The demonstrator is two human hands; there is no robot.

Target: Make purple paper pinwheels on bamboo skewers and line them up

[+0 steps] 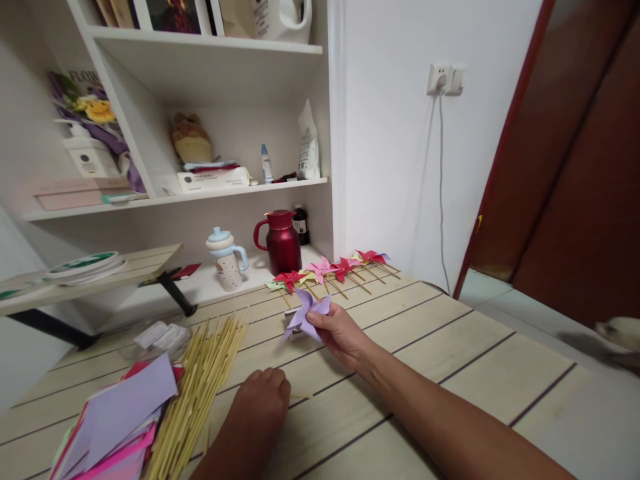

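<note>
The right hand (340,333) is stretched out over the pale wooden counter (450,353), and its grip is closed on a purple paper pinwheel (306,313), fingers pinching the folded blades from the right side. The pinwheel sits lifted a little above the boards, tipped toward the person, just beyond the fingertips. Something small and pale lies under it on the counter; too hidden to name.

Past that grip, farther along the counter toward the wall, there's a row of finished pinwheels (333,270), red, pink and yellow-green, lying flat with their thin sticks pointing back toward the hand. They are near the held pinwheel but not touching it.

Down nearer the person, the left hand (263,400) rests knuckles-up on the counter, its grip curled shut in a loose fist; whether anything is inside it I cannot tell. Right beside it, to its left, a thick bundle of bamboo sticks (200,387) fans out across the boards, touching or nearly touching the wrist. Left again of the sticks, a loose pile of coloured paper sheets (120,420), purple on top with pink and red edges underneath, overlaps the sticks' lower ends.

Beyond both hands, on the low shelf at the counter's far edge, stand a red jug (281,241) and a white cup with a blue lid (227,260), well apart from the work.
</note>
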